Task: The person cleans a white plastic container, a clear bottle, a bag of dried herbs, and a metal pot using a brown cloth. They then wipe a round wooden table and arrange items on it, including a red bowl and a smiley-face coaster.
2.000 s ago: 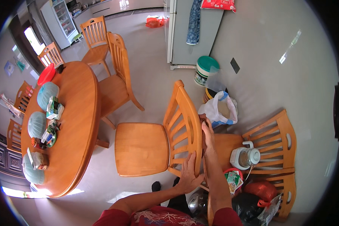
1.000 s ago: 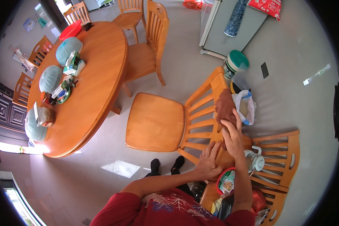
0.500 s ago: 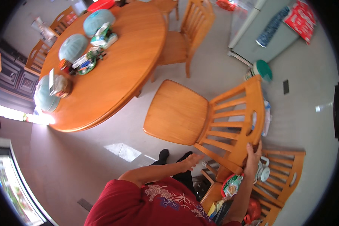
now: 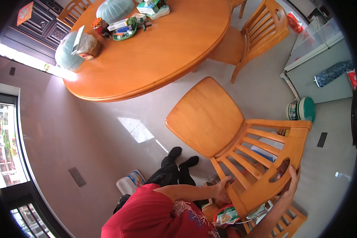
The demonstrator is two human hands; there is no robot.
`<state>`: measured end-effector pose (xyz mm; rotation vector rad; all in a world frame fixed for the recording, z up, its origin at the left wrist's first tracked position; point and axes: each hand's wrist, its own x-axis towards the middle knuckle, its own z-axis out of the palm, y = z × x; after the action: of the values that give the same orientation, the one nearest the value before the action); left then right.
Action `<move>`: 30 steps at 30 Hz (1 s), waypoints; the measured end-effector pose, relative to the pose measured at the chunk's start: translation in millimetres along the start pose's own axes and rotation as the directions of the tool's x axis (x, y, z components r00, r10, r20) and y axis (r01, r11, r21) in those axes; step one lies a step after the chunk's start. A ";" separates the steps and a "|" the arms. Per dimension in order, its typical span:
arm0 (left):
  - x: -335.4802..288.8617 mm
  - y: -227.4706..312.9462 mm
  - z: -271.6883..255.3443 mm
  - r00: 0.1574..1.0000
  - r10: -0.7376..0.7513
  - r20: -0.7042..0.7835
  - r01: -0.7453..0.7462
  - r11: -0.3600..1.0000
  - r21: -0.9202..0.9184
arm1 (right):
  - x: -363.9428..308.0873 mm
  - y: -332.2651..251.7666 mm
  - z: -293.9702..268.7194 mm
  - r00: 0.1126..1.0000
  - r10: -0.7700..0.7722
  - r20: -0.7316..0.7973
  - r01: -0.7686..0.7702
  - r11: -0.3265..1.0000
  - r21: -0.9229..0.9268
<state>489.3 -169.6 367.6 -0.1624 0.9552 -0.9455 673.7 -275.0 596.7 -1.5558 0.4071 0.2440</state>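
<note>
My left hand (image 4: 222, 190) curls at the side post, my right (image 4: 291, 184) hooks the top rail (image 4: 258, 194) beside its slot, fingertips partly hidden, so pressure I cannot tell. Chair (image 4: 206, 119) stands right before me, seat toward the round table (image 4: 146, 67); best, I judge, to brace lightly left while the right follows the rail evenly. Beyond, patterned bucket (image 4: 292, 111) and tabletop packets (image 4: 123, 24): any print too small to read.

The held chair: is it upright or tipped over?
The chair is upright: its seat faces up, and the backrest rises above it. Slight tilt: cannot tell.
</note>
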 end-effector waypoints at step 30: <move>-38.6 61.6 -62.2 0.877 0.316 -0.362 -0.404 0.893 -0.198 | -34.2 -47.4 65.8 0.980 0.013 0.200 -0.002 0.998 -0.057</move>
<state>471.6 -86.6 323.3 -0.0511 1.3637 -0.4944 668.2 -206.5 651.7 -1.5680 0.2500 0.4172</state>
